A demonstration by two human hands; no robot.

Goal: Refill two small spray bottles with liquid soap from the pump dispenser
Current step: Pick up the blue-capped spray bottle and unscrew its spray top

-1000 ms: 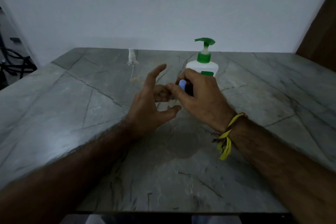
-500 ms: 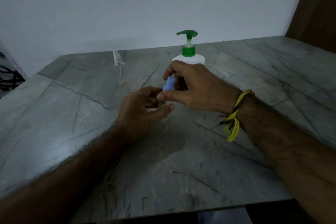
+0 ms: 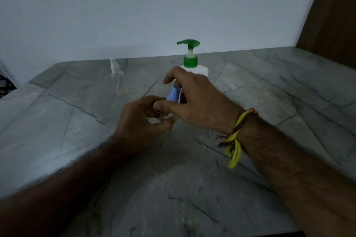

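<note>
A white pump dispenser (image 3: 194,67) with a green pump head stands at the table's middle, behind my hands. My right hand (image 3: 198,100) grips a small spray bottle by its light blue cap (image 3: 173,93). My left hand (image 3: 142,119) curls around the bottle's lower part, which my fingers mostly hide. A second small spray bottle (image 3: 117,79), clear with a white nozzle, stands upright to the left of the dispenser, apart from both hands.
The grey marble table (image 3: 289,92) runs back to a white wall. A brown wooden panel (image 3: 331,15) stands at the far right. Dark cables (image 3: 3,86) show at the left edge. A yellow thread band (image 3: 237,140) circles my right wrist.
My left hand, spread open a second ago, has closed around the lower part of the blue-capped bottle. My right hand keeps hold of the cap. The view has shifted.
</note>
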